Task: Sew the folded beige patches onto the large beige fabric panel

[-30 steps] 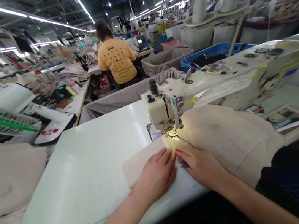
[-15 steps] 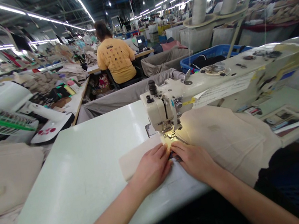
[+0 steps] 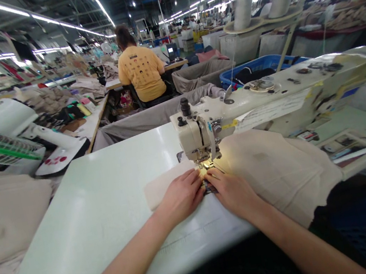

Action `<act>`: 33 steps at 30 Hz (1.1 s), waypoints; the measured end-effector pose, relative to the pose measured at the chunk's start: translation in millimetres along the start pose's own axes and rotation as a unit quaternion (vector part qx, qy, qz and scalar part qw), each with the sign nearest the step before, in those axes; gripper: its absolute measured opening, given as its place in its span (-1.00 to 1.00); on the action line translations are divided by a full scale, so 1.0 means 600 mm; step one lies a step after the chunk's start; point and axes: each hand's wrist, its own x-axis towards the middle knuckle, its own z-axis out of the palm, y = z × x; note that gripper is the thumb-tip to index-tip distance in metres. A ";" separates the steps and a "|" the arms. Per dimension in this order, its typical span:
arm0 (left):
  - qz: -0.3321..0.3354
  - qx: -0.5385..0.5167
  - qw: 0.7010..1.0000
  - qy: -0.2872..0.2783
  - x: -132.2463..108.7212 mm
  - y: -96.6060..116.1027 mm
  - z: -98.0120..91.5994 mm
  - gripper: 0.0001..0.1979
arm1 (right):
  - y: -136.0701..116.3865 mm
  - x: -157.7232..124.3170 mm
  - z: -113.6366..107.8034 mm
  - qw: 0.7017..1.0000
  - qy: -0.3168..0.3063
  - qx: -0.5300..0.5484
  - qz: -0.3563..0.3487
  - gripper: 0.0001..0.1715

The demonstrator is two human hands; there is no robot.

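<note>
In the head view, the beige cloth (image 3: 267, 171) lies under the sewing machine's (image 3: 188, 138) needle end, spreading to both sides. Just in front of the machine, your left hand (image 3: 182, 195) and right hand (image 3: 234, 190) press it, fingers close together; whether they pinch, I cannot tell. Stitching seems under way, a short stretch apparently left before the needle; finished stitches don't show.

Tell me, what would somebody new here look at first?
Probably the big cream sewing machine right of the middle, glowing yellow near its needle, with the left hand and right hand at the pale cloth just in front. Next, perhaps the person in the orange-yellow shirt, back turned, near the top middle. The white fan with a green stripe, far left, stands out too.
</note>
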 end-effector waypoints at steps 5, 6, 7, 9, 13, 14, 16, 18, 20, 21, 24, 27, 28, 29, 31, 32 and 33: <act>0.005 0.003 1.000 0.000 0.007 -0.013 0.000 -0.72 | -0.004 -0.007 0.001 1.000 0.010 0.014 0.000 -0.67; 0.007 0.005 1.000 0.002 0.008 -0.015 0.000 -0.72 | -0.005 -0.010 0.001 1.000 0.011 0.017 0.000 -0.66; 0.009 0.007 1.000 0.005 0.009 -0.018 0.000 -0.72 | -0.007 -0.014 0.001 1.000 0.012 0.018 0.002 -0.65; 0.010 0.010 1.000 0.007 0.011 -0.023 0.000 -0.72 | -0.011 -0.023 0.002 1.000 0.009 0.017 0.012 -0.64; 0.009 0.017 1.000 0.008 0.016 -0.032 0.000 -0.72 | -0.015 -0.036 0.007 1.000 0.007 0.017 0.017 -0.62; 0.009 0.018 1.000 0.009 0.017 -0.034 0.000 -0.72 | -0.015 -0.037 0.009 1.000 0.010 0.018 0.015 -0.62; 0.009 0.021 1.000 0.011 0.019 -0.038 0.000 -0.71 | -0.015 -0.039 0.013 1.000 0.017 0.021 0.011 -0.63; 0.009 0.019 1.000 0.011 0.022 -0.043 -0.001 -0.71 | -0.014 -0.038 0.016 0.999 0.024 0.022 0.008 -0.64; 0.010 0.013 1.000 0.009 0.024 -0.047 -0.002 -0.71 | -0.013 -0.037 0.020 0.999 0.035 0.020 0.005 -0.65; 0.011 0.009 1.000 0.009 0.025 -0.049 -0.003 -0.71 | -0.013 -0.037 0.023 0.999 0.043 0.019 0.003 -0.66; 0.019 0.002 1.000 0.013 0.026 -0.054 -0.005 -0.71 | -0.011 -0.037 0.032 0.997 0.070 0.017 -0.007 -0.66; 0.026 -0.001 1.000 0.015 0.027 -0.056 -0.006 -0.70 | -0.009 -0.039 0.040 0.996 0.091 0.017 -0.016 -0.64; 0.027 -0.002 1.000 0.014 0.027 -0.056 -0.006 -0.70 | -0.009 -0.039 0.042 0.995 0.096 0.017 -0.018 -0.64; 0.028 -0.003 1.000 0.012 0.027 -0.057 -0.006 -0.70 | -0.008 -0.040 0.044 0.995 0.101 0.017 -0.019 -0.63; 0.027 -0.002 1.000 0.011 0.027 -0.057 -0.006 -0.70 | -0.008 -0.040 0.045 0.994 0.108 0.018 -0.020 -0.63; 0.026 -0.003 1.000 0.012 0.027 -0.057 -0.005 -0.70 | -0.008 -0.041 0.046 0.994 0.110 0.018 -0.021 -0.63; 0.025 -0.004 1.000 0.014 0.026 -0.057 -0.005 -0.70 | -0.008 -0.041 0.046 0.993 0.111 0.018 -0.020 -0.63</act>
